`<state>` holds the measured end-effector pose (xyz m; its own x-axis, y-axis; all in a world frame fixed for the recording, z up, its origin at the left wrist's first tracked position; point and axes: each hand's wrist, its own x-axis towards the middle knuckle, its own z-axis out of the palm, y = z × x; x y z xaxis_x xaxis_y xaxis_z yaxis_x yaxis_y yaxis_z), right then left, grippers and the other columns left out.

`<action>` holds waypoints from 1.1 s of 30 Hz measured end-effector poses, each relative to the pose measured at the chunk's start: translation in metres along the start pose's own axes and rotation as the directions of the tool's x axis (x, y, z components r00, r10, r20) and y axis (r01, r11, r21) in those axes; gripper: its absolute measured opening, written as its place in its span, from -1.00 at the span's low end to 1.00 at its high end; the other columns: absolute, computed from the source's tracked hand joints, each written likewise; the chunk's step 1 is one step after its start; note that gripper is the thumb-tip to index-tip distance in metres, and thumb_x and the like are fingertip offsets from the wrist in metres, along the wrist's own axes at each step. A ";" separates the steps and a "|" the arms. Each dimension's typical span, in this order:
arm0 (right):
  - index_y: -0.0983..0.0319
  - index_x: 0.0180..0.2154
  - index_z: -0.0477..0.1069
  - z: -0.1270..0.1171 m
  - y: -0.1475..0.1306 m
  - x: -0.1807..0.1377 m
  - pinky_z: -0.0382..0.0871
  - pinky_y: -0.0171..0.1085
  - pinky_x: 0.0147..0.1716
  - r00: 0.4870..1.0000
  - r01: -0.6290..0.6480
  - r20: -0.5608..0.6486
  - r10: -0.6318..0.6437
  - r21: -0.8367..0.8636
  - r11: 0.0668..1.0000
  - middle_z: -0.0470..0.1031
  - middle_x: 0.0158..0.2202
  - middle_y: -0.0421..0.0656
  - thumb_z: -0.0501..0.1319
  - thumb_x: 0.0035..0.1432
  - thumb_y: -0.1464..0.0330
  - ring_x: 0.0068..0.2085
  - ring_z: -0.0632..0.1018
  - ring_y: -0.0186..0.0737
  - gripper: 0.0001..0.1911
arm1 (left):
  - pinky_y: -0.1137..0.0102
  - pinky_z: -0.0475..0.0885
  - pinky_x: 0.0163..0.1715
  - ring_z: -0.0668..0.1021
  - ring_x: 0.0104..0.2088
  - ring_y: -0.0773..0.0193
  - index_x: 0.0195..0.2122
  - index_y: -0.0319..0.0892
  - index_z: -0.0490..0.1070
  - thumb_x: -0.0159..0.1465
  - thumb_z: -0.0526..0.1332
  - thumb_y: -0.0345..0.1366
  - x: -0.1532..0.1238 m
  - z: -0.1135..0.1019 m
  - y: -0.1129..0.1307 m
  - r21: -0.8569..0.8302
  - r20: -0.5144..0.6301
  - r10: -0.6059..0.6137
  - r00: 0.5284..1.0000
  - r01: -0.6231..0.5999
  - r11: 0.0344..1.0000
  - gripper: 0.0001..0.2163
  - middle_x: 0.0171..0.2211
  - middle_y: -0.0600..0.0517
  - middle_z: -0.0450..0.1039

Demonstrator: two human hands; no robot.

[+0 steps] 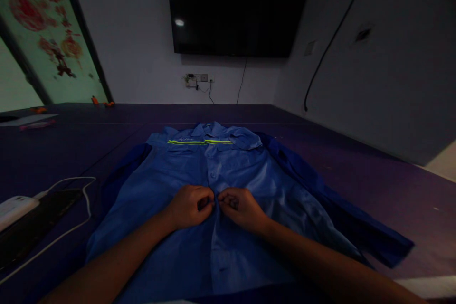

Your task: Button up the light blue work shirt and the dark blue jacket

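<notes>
A blue long-sleeved work shirt (242, 166) with yellow-green stripes on the chest lies front up on the purple surface, its collar pointing away from me. Both hands meet at the front placket, below a fastened-looking button (213, 175). My left hand (192, 205) pinches the placket edge from the left, thumb and forefinger together. From the right, my right hand (239, 205) pinches the same spot with curled fingers. Any button between the fingertips is hidden. Lower on the placket, a dark buttonhole-like slit (223, 269) shows. The dark blue right-side sleeve (356, 213) stretches out toward the lower right.
On the left, a white charger (16, 210) with a white cable (89, 199) rests by a dark flat device (39, 228). Small orange objects (109, 103) sit near the glass door (46, 33). A television (238, 9) hangs on the far wall above sockets (204, 78).
</notes>
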<state>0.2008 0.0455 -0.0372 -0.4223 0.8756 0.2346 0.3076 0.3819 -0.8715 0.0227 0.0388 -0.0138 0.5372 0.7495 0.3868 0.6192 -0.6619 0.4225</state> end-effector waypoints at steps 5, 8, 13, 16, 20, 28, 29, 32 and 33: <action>0.25 -0.43 0.40 0.000 0.006 0.001 0.08 -0.44 -0.67 1.000 0.026 0.011 -0.025 -0.058 0.998 0.28 -0.66 -0.28 0.14 0.00 0.40 -0.64 0.26 -0.45 -0.92 | 0.55 0.16 -0.57 0.34 -0.60 0.44 -0.48 -0.20 0.36 0.02 0.08 -0.44 0.000 0.000 -0.002 0.000 0.006 0.004 1.000 -0.004 1.000 -0.91 -0.64 0.14 0.31; 0.24 -0.42 0.40 0.000 0.009 0.002 0.08 -0.43 -0.65 1.000 0.018 0.022 -0.016 -0.079 0.997 0.30 -0.66 -0.28 0.12 0.03 0.39 -0.64 0.28 -0.43 -0.90 | 0.54 0.17 -0.56 0.34 -0.60 0.44 -0.47 -0.20 0.36 0.01 0.08 -0.45 0.000 0.000 -0.003 0.004 0.004 0.003 1.000 -0.003 1.000 -0.90 -0.63 0.13 0.32; 0.24 -0.40 0.39 -0.001 0.007 0.002 0.13 -0.42 -0.62 1.000 0.021 0.021 -0.018 -0.127 0.992 0.34 -0.64 -0.27 0.12 0.05 0.39 -0.62 0.33 -0.41 -0.91 | 0.54 0.17 -0.56 0.35 -0.59 0.43 -0.48 -0.20 0.35 0.02 0.07 -0.44 0.001 0.000 -0.002 0.001 0.004 0.001 1.000 -0.001 1.000 -0.91 -0.63 0.13 0.32; 0.23 -0.40 0.37 -0.002 0.006 0.002 0.14 -0.42 -0.61 0.999 0.024 0.028 -0.021 -0.138 0.990 0.35 -0.64 -0.28 0.11 0.05 0.40 -0.62 0.35 -0.40 -0.92 | 0.54 0.17 -0.56 0.34 -0.60 0.44 -0.48 -0.20 0.35 0.03 0.07 -0.44 0.001 0.000 -0.001 0.007 0.004 -0.006 1.000 0.006 1.000 -0.91 -0.63 0.13 0.31; 0.22 -0.39 0.34 -0.001 0.005 0.002 0.16 -0.42 -0.60 0.999 0.029 0.033 -0.024 -0.159 0.987 0.37 -0.63 -0.28 0.09 0.07 0.42 -0.60 0.39 -0.39 -0.93 | 0.54 0.17 -0.56 0.34 -0.60 0.44 -0.47 -0.20 0.34 0.02 0.07 -0.44 0.000 0.000 -0.001 0.015 0.005 0.000 1.000 0.000 1.000 -0.91 -0.63 0.13 0.31; 0.22 -0.39 0.30 -0.003 0.000 0.002 0.20 -0.41 -0.53 0.998 0.042 0.064 -0.028 -0.217 0.975 0.39 -0.61 -0.29 0.04 0.10 0.46 -0.56 0.43 -0.38 -0.91 | 0.52 0.14 -0.59 0.34 -0.60 0.43 -0.41 -0.18 0.31 0.03 0.10 -0.39 -0.001 -0.006 0.000 0.131 0.072 0.059 0.996 -0.068 0.989 -0.91 -0.62 0.15 0.30; 0.22 -0.39 0.29 -0.003 -0.001 0.002 0.20 -0.41 -0.53 0.998 0.040 0.064 -0.027 -0.223 0.974 0.39 -0.61 -0.29 0.03 0.10 0.47 -0.56 0.43 -0.38 -0.90 | 0.51 0.14 -0.58 0.35 -0.59 0.42 -0.38 -0.17 0.30 0.03 0.10 -0.39 -0.001 -0.008 0.000 0.154 0.091 0.069 0.993 -0.083 0.985 -0.89 -0.60 0.15 0.31; 0.22 -0.39 0.29 -0.002 0.000 0.002 0.19 -0.42 -0.52 0.998 0.037 0.065 -0.022 -0.235 0.971 0.39 -0.61 -0.30 0.02 0.10 0.47 -0.56 0.43 -0.39 -0.89 | 0.50 0.18 -0.54 0.41 -0.54 0.39 -0.27 -0.14 0.27 0.03 0.10 -0.39 -0.001 -0.012 0.001 0.203 0.122 0.084 0.989 -0.108 0.973 -0.80 -0.53 0.14 0.37; 0.22 -0.39 0.28 -0.002 0.001 0.002 0.19 -0.42 -0.52 0.998 0.040 0.066 -0.025 -0.237 0.971 0.39 -0.61 -0.30 0.02 0.10 0.47 -0.56 0.43 -0.38 -0.90 | 0.50 0.20 -0.53 0.42 -0.53 0.38 -0.24 -0.13 0.26 0.03 0.10 -0.39 -0.001 -0.012 0.001 0.210 0.125 0.087 0.988 -0.112 0.971 -0.77 -0.51 0.14 0.39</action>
<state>0.2022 0.0480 -0.0363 -0.4851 0.8444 0.2274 0.4835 0.4756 -0.7349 0.0158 0.0374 -0.0035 0.6565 0.6846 0.3168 0.6614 -0.7243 0.1947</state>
